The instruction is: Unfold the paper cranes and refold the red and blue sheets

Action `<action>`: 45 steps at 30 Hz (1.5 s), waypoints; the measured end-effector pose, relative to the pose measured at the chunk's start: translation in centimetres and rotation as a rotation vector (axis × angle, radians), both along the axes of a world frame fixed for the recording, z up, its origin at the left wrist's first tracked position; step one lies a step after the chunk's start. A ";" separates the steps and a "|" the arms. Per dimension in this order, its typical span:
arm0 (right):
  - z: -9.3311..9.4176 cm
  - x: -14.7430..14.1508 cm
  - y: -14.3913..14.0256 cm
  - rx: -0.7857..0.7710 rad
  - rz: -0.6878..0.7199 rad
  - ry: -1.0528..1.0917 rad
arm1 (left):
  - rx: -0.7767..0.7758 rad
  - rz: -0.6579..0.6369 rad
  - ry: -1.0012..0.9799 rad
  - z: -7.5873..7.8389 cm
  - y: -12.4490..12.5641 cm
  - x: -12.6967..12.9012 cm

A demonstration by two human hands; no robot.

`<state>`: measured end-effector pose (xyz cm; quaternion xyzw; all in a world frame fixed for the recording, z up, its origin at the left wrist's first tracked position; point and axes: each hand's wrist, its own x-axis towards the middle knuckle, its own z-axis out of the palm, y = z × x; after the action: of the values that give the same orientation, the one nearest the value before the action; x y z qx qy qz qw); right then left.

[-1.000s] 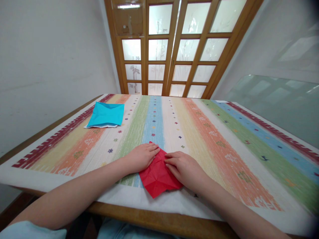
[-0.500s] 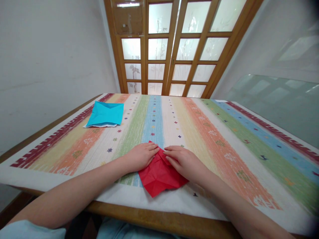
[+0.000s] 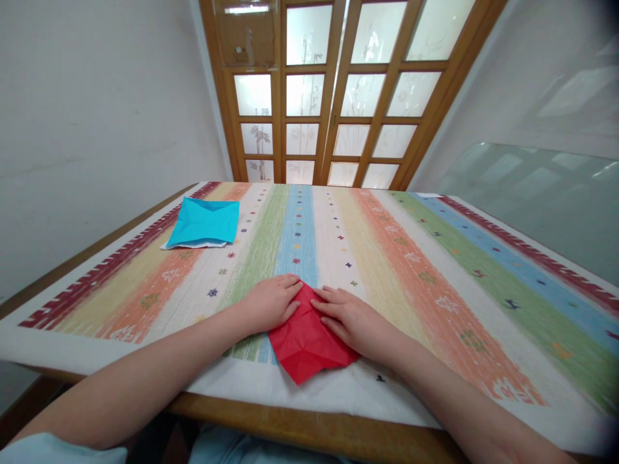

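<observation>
A sheet of red paper [image 3: 309,345] with creases across it lies near the table's front edge, one corner pointing toward me. My left hand [image 3: 273,303] rests along its upper left edge, fingers stretched out and pressing down, the thumb on the sheet. On the upper right side lies my right hand [image 3: 355,322], its fingers extended and slightly apart over the paper. Both hands cover parts of the sheet's side edges. Its far corner shows between the fingertips of the two hands.
A striped, patterned cloth [image 3: 372,258] covers the table. Farther off to the left lies blue creased paper [image 3: 206,222], with white paper showing under its near edge. Wooden doors with glass panes [image 3: 304,93] stand behind the table, and a glass panel [image 3: 532,200] leans at the right.
My left hand has drawn back slightly left, uncovering more of the red paper's far corner. The fingers of my right hand have spread and flattened a little lower on the sheet.
</observation>
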<state>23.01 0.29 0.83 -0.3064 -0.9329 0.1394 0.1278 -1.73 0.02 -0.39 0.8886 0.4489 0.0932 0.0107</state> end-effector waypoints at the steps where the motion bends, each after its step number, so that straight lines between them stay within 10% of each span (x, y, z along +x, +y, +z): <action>1: -0.1 0.1 0.1 -0.004 0.001 -0.007 | -0.003 0.035 0.009 0.3 0.0 -0.1; 8: -0.5 0.4 0.3 0.003 0.006 -0.040 | 0.033 0.236 0.072 1.6 0.2 -1.2; 45: 0.6 0.5 0.7 -0.106 0.069 0.021 | 0.053 0.106 0.168 -0.6 1.0 -1.0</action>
<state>23.52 0.99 1.44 -0.2792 -0.9328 0.1963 0.1161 -2.76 1.07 -1.00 0.8682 0.4922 0.0306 -0.0555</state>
